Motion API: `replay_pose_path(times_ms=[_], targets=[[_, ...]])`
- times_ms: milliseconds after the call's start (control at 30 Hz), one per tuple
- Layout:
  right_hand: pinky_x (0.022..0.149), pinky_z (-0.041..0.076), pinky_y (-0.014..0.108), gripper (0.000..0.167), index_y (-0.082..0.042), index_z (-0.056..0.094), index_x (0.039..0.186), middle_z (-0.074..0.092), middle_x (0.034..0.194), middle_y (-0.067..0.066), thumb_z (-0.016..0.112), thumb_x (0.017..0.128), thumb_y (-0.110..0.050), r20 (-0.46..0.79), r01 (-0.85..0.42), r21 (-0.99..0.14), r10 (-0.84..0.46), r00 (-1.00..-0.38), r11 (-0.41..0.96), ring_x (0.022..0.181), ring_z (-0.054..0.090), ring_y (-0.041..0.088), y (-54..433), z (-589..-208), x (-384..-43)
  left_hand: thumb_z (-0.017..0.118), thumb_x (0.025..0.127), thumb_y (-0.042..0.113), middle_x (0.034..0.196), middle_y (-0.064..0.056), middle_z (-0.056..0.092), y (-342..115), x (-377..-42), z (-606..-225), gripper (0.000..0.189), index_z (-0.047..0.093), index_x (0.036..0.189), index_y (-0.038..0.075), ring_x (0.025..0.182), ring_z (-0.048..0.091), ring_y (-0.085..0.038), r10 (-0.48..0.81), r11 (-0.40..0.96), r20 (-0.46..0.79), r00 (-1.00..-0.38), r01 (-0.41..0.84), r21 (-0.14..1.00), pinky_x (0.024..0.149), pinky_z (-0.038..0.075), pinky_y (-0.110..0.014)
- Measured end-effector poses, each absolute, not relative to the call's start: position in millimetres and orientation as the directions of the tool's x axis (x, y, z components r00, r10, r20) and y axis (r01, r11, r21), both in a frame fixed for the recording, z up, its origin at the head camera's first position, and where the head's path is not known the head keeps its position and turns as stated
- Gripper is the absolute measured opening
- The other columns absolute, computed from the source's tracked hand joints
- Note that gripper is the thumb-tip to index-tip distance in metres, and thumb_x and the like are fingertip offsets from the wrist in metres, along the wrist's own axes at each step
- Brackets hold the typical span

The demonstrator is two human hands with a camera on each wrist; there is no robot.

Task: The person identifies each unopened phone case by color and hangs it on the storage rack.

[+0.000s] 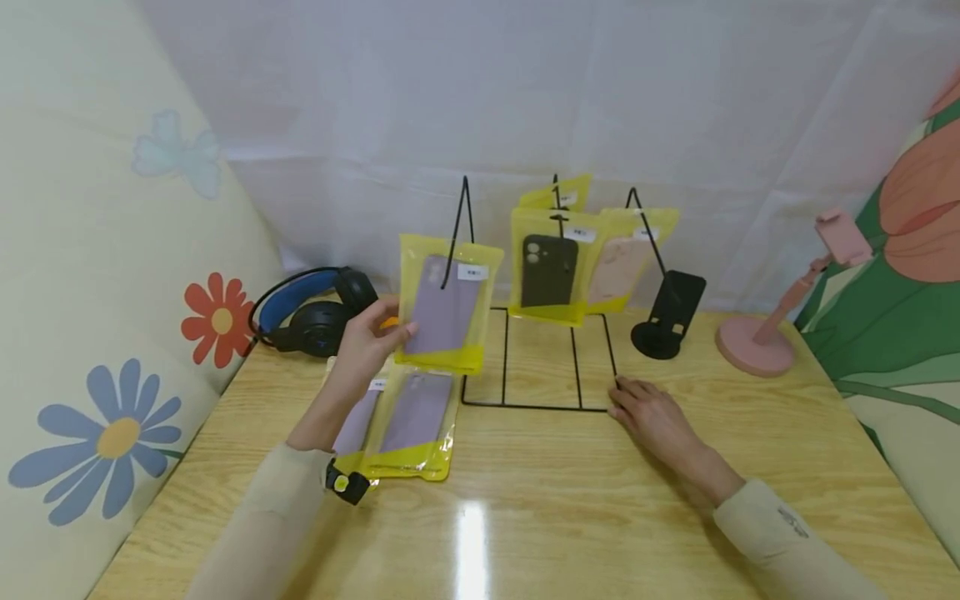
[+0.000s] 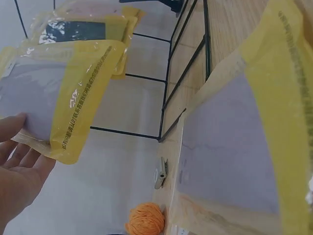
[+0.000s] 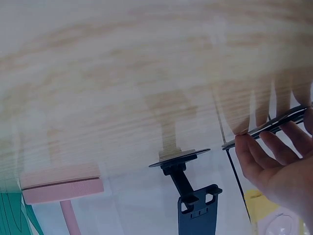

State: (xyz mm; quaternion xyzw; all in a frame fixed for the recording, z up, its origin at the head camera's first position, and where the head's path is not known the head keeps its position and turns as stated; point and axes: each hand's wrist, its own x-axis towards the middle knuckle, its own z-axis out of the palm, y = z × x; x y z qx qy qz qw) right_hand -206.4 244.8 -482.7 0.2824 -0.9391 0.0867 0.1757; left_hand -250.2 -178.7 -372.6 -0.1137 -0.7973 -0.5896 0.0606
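My left hand [image 1: 365, 342] pinches the left edge of a clear-and-yellow packet holding a purple phone case [image 1: 442, 308]. This packet hangs upright at the left hook [image 1: 459, 221] of a black wire display rack [image 1: 504, 367], and the hook's tip shows in front of it. In the left wrist view, the thumb lies on the front of the packet [image 2: 46, 93] with fingers behind. My right hand [image 1: 660, 421] rests at the rack's front right corner. In the right wrist view, its fingertips touch the base wire [image 3: 274, 123].
More packaged purple cases [image 1: 412, 417] lie left of the rack. A packaged black case [image 1: 549, 271] and pink case [image 1: 618, 267] hang on other hooks. Headphones [image 1: 322, 321] stand back left; a black phone stand [image 1: 675, 312] and a pink stand [image 1: 757, 343] stand right. An orange yarn-like ball [image 2: 145, 219] sits nearby.
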Motion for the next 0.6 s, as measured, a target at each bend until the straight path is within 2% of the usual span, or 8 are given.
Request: replay_pose_path(times_ms=[133,233,400,500,600], targets=[[0.077,0.051,0.058,0.035,0.002,0.067,0.116,0.060,0.125,0.024,0.067,0.090,-0.021,0.370,-0.557,-0.077,-0.495,-0.786,0.827,0.107,0.059,0.042,244,-481,-205,0.066,0.092,0.022,0.118,-0.010,0.059,-177,-265,-373,0.039,0.059,0.125,0.003,0.094,0.061,-0.018,0.085,0.300,0.199,-0.976,0.216,0.929,0.068,0.049,-0.022],[0.078,0.050,0.059,0.034,0.002,0.067,0.116,0.060,0.125,0.024,0.067,0.091,-0.021,0.359,-0.546,-0.094,-0.483,-0.798,0.832,0.108,0.058,0.042,244,-481,-204,0.066,0.093,0.023,0.121,-0.012,0.059,-176,-276,-373,0.039,0.060,0.124,0.002,0.100,0.061,-0.022,0.071,0.311,0.181,-0.981,0.194,0.930,0.068,0.048,-0.022],[0.080,0.049,0.059,0.033,0.001,0.067,0.116,0.059,0.125,0.024,0.067,0.091,-0.020,0.353,-0.533,-0.124,-0.465,-0.812,0.837,0.109,0.058,0.042,242,-482,-203,0.065,0.093,0.018,0.126,-0.018,0.057,-172,-298,-372,0.034,0.061,0.121,-0.002,0.109,0.058,-0.032,0.079,0.323,0.190,-0.979,0.205,0.924,0.082,0.048,-0.027],[0.079,0.050,0.059,0.032,0.001,0.067,0.115,0.060,0.125,0.024,0.067,0.091,-0.020,0.361,-0.534,-0.128,-0.462,-0.810,0.836,0.109,0.058,0.042,242,-483,-203,0.064,0.094,0.016,0.124,-0.020,0.058,-169,-310,-370,0.033,0.060,0.120,-0.004,0.107,0.058,-0.035,0.092,0.335,0.194,-0.977,0.214,0.918,0.085,0.048,-0.035],[0.078,0.050,0.059,0.032,0.001,0.067,0.115,0.060,0.124,0.024,0.068,0.090,-0.019,0.378,-0.536,-0.130,-0.458,-0.805,0.834,0.108,0.058,0.042,241,-482,-203,0.061,0.095,0.016,0.127,-0.021,0.056,-170,-315,-367,0.037,0.057,0.125,-0.004,0.113,0.056,-0.035,0.107,0.352,0.191,-0.976,0.217,0.910,0.093,0.047,-0.043]])
